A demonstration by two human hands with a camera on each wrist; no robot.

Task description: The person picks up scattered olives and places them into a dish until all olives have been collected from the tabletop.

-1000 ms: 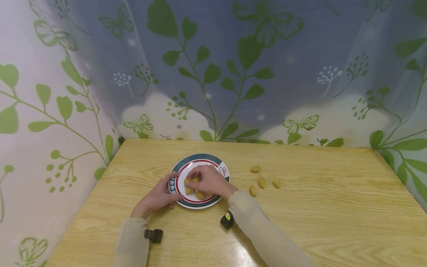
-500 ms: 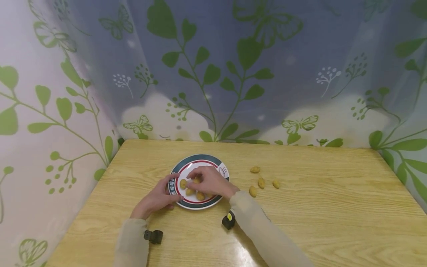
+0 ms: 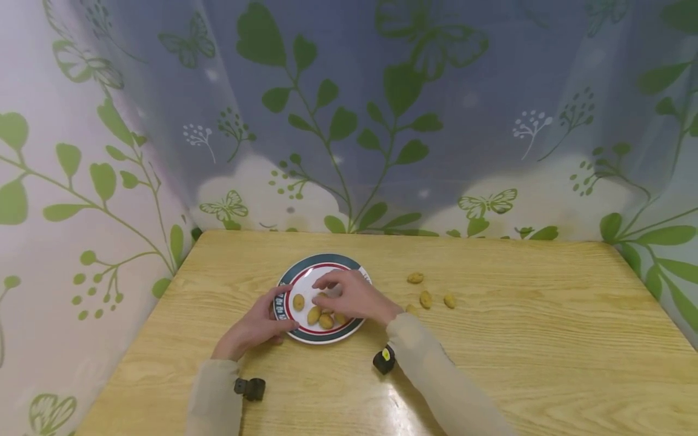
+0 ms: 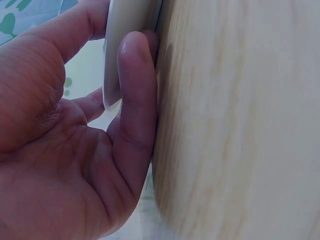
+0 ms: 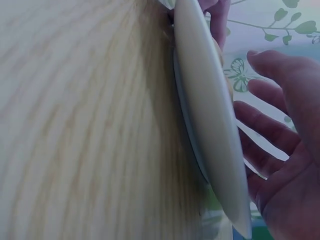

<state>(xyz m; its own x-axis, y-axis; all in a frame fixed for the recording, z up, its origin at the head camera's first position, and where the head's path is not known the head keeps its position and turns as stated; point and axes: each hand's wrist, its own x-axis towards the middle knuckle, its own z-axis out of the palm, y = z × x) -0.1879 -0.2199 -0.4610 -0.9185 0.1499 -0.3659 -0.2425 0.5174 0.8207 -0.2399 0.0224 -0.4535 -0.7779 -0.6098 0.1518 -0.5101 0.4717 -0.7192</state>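
Note:
A white plate (image 3: 307,280) with a dark teal rim band and a thin red ring stands on the wooden table. My left hand (image 3: 256,324) grips its left rim, thumb on top; in the left wrist view, fingers of that hand (image 4: 75,165) lie beneath the edge. Several small yellow-brown oval pieces, like dried fruit, lie on the plate, with one piece (image 3: 298,302) apart at the left and another piece (image 3: 326,321) among those near the front. Over the plate's right part hovers my right hand (image 3: 354,297), fingers loosely bent and holding nothing visible. It hides part of the plate.
Right of the plate, several similar oval pieces lie loose on the table (image 3: 523,339), among them one piece (image 3: 426,300); my right wrist partly covers the nearest. A patterned curtain (image 3: 349,139) rises behind the table.
My right hand has drawn back to the right, away from the oval piece at the plate's left, leaving it in the open. My left hand stays on the rim.

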